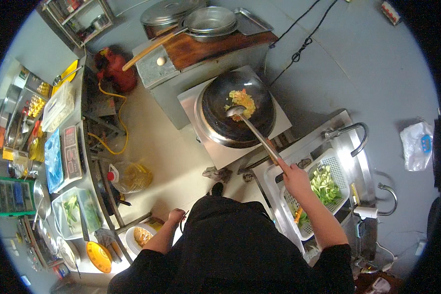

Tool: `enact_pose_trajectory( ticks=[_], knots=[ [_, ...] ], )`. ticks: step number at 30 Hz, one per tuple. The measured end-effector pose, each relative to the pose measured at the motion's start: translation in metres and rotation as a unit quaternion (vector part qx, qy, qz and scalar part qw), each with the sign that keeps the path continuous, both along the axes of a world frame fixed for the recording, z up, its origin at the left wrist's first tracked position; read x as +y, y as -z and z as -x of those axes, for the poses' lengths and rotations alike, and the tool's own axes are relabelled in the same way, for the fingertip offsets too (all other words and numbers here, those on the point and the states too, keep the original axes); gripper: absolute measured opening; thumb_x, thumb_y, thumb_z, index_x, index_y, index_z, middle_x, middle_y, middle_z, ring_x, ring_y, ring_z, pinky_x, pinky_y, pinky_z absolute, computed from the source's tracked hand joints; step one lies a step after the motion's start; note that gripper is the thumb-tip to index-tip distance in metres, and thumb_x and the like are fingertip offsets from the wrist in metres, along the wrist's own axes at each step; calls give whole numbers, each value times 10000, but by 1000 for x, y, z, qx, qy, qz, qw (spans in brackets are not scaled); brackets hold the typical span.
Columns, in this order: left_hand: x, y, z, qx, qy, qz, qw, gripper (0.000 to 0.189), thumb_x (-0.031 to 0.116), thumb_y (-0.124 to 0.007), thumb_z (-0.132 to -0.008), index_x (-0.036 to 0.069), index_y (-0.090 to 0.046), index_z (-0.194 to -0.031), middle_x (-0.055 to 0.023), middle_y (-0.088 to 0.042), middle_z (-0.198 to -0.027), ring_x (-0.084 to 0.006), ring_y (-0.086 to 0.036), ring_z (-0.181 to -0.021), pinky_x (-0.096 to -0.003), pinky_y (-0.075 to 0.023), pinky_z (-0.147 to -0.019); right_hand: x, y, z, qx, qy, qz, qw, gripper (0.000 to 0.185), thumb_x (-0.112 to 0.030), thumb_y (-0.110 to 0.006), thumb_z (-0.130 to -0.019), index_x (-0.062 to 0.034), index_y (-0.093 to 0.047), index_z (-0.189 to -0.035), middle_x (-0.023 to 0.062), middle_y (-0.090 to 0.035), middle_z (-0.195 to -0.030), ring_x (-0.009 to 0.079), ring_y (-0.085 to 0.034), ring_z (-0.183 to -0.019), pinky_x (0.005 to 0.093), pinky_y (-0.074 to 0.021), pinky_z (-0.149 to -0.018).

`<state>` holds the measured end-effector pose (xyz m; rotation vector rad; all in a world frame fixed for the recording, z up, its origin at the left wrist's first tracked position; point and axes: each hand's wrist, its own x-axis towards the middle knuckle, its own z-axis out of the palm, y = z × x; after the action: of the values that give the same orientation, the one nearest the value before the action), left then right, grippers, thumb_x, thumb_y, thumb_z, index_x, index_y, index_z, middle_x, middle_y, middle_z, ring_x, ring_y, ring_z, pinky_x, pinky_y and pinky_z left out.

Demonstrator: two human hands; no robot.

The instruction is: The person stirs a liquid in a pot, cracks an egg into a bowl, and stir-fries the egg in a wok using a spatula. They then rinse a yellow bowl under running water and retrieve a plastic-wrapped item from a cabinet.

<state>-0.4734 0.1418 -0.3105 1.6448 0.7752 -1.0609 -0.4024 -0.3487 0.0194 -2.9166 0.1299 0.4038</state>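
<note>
My right hand [295,180] grips the wooden handle of a long metal ladle [256,130]. The ladle's bowl rests among chopped yellow and orange food [243,98] inside a black wok [220,96]. That wok sits on a steel ring over a square stove top [282,122]. Low beside my dark clothing is my left hand [176,216], its fingers curled. A thin dark thing shows at its fingertips, too small to tell whether it is held. Near my left forearm stands a white bucket [131,240] with orange-brown contents.
Cut greens [325,185] fill a white perforated basket [339,167] in the sink at right, below a curved faucet [361,137]. Left, a counter holds a scale [72,152] and a clear tub [64,220]. An oil jug [130,178] and a red gas cylinder [119,71] stand on the floor.
</note>
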Motion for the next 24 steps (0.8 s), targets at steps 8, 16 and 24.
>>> enact_pose_trajectory(
  ticks=[8,16,24],
  knots=[
    [-7,-12,-13,-46,88,8,995,209,121,-612,-769,-29,-613,-914,-105,-636,-683,-161,-614,-571,-270,-493,-502,-22,16,3,-18,70,-207,976,552,-177,-602,-756,-214,-477,-1292,204,-629,-885,348,-624,-792,402,-495,-737],
    [-2,-25,-17,-85,121,-8,989,175,124,-614,-759,-7,-618,-877,-78,-636,-678,-168,-609,-535,-271,-484,-478,-1,52,-71,-159,145,-206,955,529,-244,-606,-830,-189,-441,-1329,124,-626,-748,262,-608,-606,354,-496,-577],
    [-14,-41,-3,-18,-10,-40,999,163,87,-599,-764,-23,-603,-884,-107,-607,-679,-184,-593,-541,-292,-478,-473,12,48,-39,63,257,-509,819,557,-75,-564,-831,-216,-421,-1351,20,-520,-647,102,-463,-437,270,-387,-386]
  ],
)
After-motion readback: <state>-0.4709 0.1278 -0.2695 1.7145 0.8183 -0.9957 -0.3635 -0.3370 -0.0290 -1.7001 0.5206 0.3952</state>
